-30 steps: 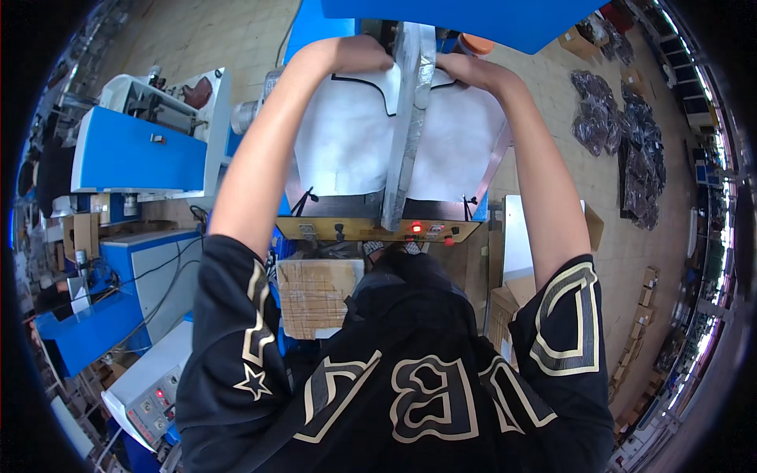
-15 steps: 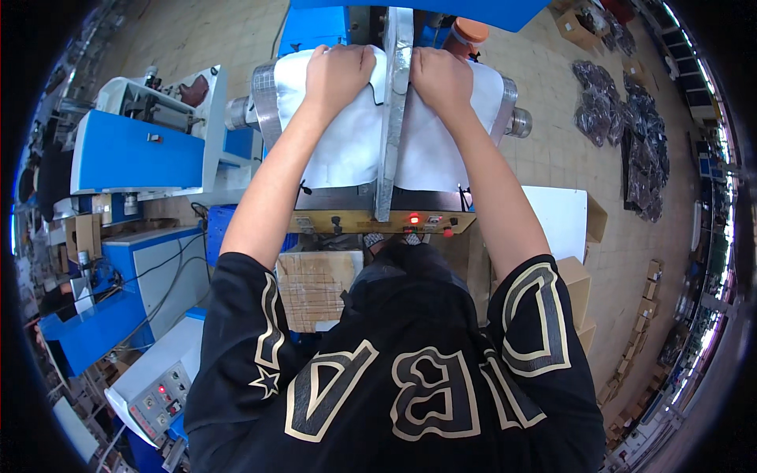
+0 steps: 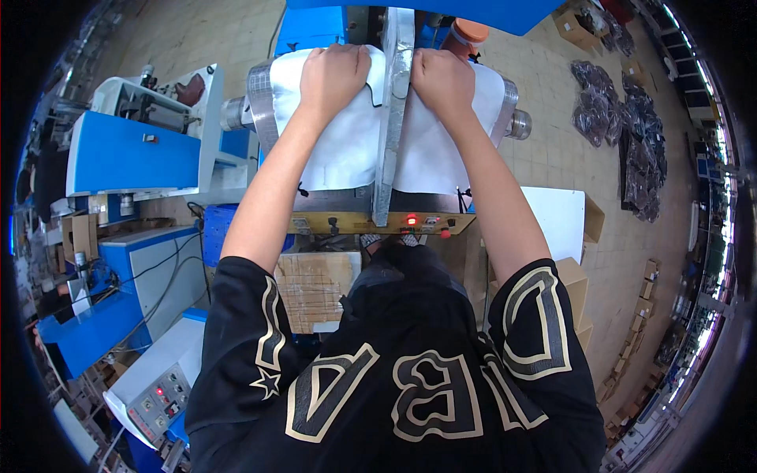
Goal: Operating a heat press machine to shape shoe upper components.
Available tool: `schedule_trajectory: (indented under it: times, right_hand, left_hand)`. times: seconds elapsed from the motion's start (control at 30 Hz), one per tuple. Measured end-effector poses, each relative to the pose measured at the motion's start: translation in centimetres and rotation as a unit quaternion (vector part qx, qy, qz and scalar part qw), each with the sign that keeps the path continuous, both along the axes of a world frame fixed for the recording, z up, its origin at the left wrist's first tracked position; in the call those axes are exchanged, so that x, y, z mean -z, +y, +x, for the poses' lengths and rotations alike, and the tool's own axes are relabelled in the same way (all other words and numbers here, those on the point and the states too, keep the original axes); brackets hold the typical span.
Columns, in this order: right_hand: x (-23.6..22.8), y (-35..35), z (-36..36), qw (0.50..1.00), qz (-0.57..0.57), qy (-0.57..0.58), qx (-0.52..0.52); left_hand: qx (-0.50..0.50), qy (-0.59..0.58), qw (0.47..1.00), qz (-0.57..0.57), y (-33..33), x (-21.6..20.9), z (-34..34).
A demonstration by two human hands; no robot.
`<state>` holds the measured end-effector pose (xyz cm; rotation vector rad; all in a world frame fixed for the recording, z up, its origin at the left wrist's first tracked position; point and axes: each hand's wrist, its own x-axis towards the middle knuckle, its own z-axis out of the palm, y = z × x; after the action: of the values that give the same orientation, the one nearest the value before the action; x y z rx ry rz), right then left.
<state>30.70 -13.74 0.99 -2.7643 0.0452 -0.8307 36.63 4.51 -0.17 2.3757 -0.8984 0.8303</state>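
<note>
Spreading to either side of an upright metal bar (image 3: pixel 392 118) in the head view, a left white sheet (image 3: pixel 335 154) and a right white sheet (image 3: pixel 438 150) are borne by a machine whose front panel (image 3: pixel 355 224) is wood-coloured and fitted with knobs and a lit red button (image 3: pixel 411 220). The far part of the left sheet is covered by the left hand (image 3: pixel 335 75), and that of the right sheet by the right hand (image 3: pixel 441 79); both hands are curled, knuckles upward, near the bar, and whether anything is pinched under the hidden fingertips cannot be told. Beyond the right hand, a container with an orange lid (image 3: pixel 471 31) is seen. The tiled floor (image 3: pixel 599 181) is occupied on the right by dark plastic-wrapped bundles (image 3: pixel 595 106), and a flat cardboard piece (image 3: pixel 315 288) is placed below the panel. The left side is filled by a blue-and-white machine (image 3: pixel 134 154) and, lower down, a control box (image 3: pixel 162 394) with a red light. Compared with one second ago, the hands have been brought back over the sheets from their far edges, and less of the black edging (image 3: pixel 374 96) is left showing; compared with half a second ago, hands and sheets are almost unchanged.
</note>
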Motion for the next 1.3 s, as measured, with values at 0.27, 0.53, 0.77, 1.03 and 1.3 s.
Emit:
schedule_trajectory:
  times: [0.27, 0.53, 0.77, 1.03, 1.3]
  right_hand:
    - [0.1, 0.1, 0.1, 0.999, 0.026, -0.038, 0.008]
    - [0.7, -0.2, 0.2, 0.999, 0.014, -0.051, 0.012]
    - [1.0, -0.2, 0.1, 0.997, 0.014, -0.071, -0.014]
    - [1.9, 0.5, 0.6, 0.99, 0.015, -0.14, -0.03]
    - [2.7, 0.2, -0.3, 0.979, 0.022, -0.196, -0.047]
  left_hand:
    - [-0.02, 0.051, 0.998, -0.012, 0.2, -0.8, -0.4]
    - [-0.008, 0.049, 0.999, -0.012, 0.5, -0.5, -0.4]
    - [0.009, -0.011, 1.0, 0.007, 0.5, -0.1, -0.3]
    - [0.012, -0.012, 1.0, 0.019, -0.1, 0.1, -0.8]
    - [-0.039, -0.01, 0.997, 0.061, 1.7, 1.3, -3.1]
